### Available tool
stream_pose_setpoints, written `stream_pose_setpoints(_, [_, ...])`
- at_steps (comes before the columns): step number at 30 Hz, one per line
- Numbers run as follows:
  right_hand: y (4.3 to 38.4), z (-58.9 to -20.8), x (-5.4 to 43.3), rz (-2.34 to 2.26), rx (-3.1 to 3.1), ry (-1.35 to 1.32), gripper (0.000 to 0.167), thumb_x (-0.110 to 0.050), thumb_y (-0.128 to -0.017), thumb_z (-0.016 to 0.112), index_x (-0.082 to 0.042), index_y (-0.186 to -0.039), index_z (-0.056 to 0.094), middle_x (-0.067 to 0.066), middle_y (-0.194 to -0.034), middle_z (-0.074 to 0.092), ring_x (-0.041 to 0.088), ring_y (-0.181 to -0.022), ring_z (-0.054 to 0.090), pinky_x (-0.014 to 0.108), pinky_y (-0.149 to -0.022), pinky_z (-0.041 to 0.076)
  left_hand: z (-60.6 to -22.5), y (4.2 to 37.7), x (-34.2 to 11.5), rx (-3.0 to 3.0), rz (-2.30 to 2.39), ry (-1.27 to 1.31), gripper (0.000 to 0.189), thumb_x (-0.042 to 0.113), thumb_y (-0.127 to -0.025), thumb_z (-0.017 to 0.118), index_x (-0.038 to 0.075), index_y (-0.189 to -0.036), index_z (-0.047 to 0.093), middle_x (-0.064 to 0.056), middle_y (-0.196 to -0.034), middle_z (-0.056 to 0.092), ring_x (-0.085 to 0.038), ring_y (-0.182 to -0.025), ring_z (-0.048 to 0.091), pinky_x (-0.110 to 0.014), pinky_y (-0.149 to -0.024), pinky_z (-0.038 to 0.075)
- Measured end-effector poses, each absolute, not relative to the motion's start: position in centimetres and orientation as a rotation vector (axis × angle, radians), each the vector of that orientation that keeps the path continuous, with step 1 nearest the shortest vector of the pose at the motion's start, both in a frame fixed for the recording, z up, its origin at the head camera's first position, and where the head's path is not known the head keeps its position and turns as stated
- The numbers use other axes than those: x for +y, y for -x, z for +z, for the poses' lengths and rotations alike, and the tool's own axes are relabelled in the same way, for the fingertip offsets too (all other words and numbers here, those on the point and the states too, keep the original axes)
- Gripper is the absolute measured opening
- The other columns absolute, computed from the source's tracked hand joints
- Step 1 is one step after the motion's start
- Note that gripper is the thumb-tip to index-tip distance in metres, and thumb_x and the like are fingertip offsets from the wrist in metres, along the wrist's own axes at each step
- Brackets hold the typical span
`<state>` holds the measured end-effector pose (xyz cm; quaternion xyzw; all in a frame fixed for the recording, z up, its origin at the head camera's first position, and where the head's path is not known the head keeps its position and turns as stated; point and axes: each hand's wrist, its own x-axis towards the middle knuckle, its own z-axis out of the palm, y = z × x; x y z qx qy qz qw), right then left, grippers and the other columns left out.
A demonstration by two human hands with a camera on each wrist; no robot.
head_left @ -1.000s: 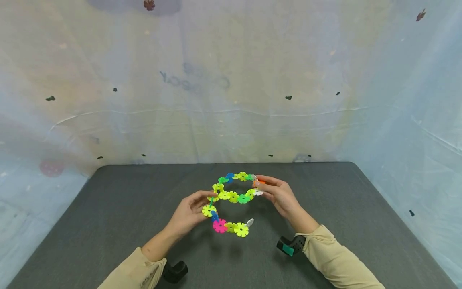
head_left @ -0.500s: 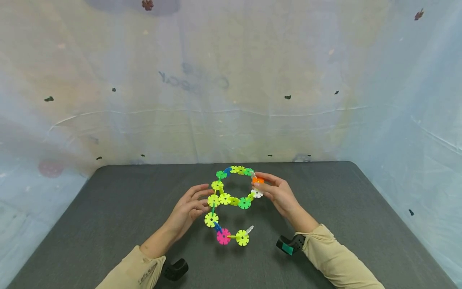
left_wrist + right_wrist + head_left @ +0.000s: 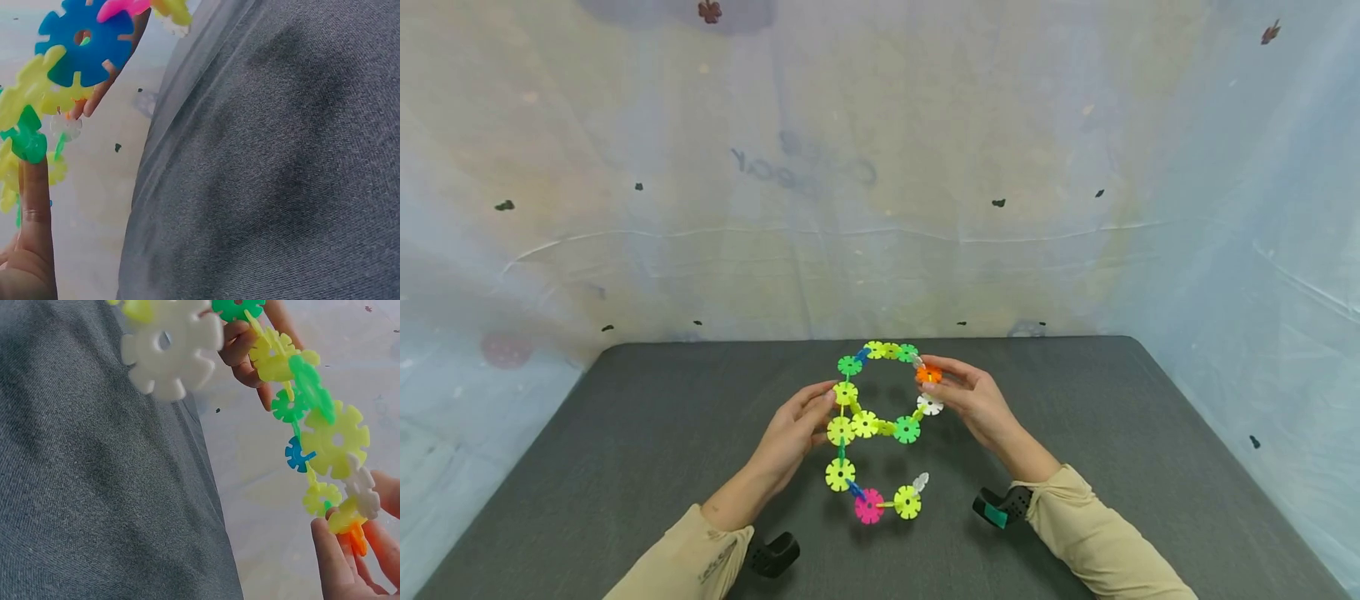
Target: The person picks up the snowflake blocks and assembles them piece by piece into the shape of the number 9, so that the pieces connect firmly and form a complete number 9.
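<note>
Above the table, both hands hold up a chain of interlocking snowflake discs (image 3: 864,424), joined into a closed loop with an open hooked tail below. My left hand (image 3: 790,433) grips the loop's left side at the yellow discs. In the left wrist view one finger (image 3: 36,212) touches a green disc (image 3: 28,140), and a blue disc (image 3: 109,37) is nearer the camera. On the other side, my right hand (image 3: 985,408) pinches the orange disc (image 3: 928,375) between thumb and fingers. The tail has a pink disc (image 3: 869,507) and ends in a white disc (image 3: 921,483), large in the right wrist view.
A dark grey cloth-covered table (image 3: 662,433) lies beneath the hands. Pale sheeting (image 3: 887,275) with small dark marks rises behind and at both sides. Each wrist wears a black camera band, such as the right one (image 3: 1003,507).
The disc chain has tilted up to face the head camera, its tail dropping lower and its loop opening wider in view. The left fingers loosened, then settled again on its left side.
</note>
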<state>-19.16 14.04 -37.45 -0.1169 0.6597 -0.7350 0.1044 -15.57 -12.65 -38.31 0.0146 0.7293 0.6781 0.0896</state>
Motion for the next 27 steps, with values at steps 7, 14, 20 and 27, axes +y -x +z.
stream_pose_setpoints(7, [19.07, -37.35, 13.81, -2.174, 1.943, 0.395, 0.054, -0.003, -0.089, 0.065, 0.003, -0.139, 0.045, 0.023, -0.143, 0.044, 0.025, -0.118, 0.06, 0.026, -0.094, 0.051, -38.28, 15.81, -12.38, 2.176, 1.984, -0.006, 0.056, 0.045, -0.097, 0.052, 0.009, -0.139, 0.048, -0.012, -0.124, 0.053, -0.014, -0.08, 0.051, -0.03, -0.066, 0.05])
stream_pose_setpoints(14, [19.19, -37.53, 13.59, -2.181, 1.947, 0.441, 0.052, -0.004, -0.09, 0.064, 0.004, -0.138, 0.046, 0.023, -0.14, 0.046, 0.016, -0.114, 0.061, 0.025, -0.094, 0.051, -38.24, 15.8, -12.07, 2.17, 1.997, -0.047, 0.048, 0.042, -0.099, 0.05, 0.006, -0.131, 0.055, -0.012, -0.128, 0.053, -0.014, -0.081, 0.061, -0.025, -0.066, 0.048])
stream_pose_setpoints(20, [19.12, -37.39, 13.31, -2.204, 1.946, 0.47, 0.05, -0.005, -0.09, 0.065, 0.004, -0.137, 0.047, 0.021, -0.134, 0.052, 0.012, -0.11, 0.062, 0.025, -0.093, 0.051, -38.08, 15.8, -12.02, 2.168, 2.016, -0.068, 0.044, 0.044, -0.099, 0.049, 0.009, -0.125, 0.057, -0.013, -0.129, 0.054, -0.017, -0.082, 0.064, -0.027, -0.068, 0.05])
stream_pose_setpoints(27, [19.14, -37.58, 13.2, -2.178, 2.059, 0.527, 0.048, -0.009, -0.091, 0.066, 0.002, -0.135, 0.051, 0.018, -0.135, 0.054, 0.01, -0.11, 0.062, 0.025, -0.091, 0.052, -37.78, 15.79, -11.97, 2.284, 1.96, -0.09, 0.047, 0.048, -0.094, 0.056, 0.014, -0.126, 0.056, -0.016, -0.112, 0.067, -0.022, -0.083, 0.064, -0.031, -0.073, 0.051])
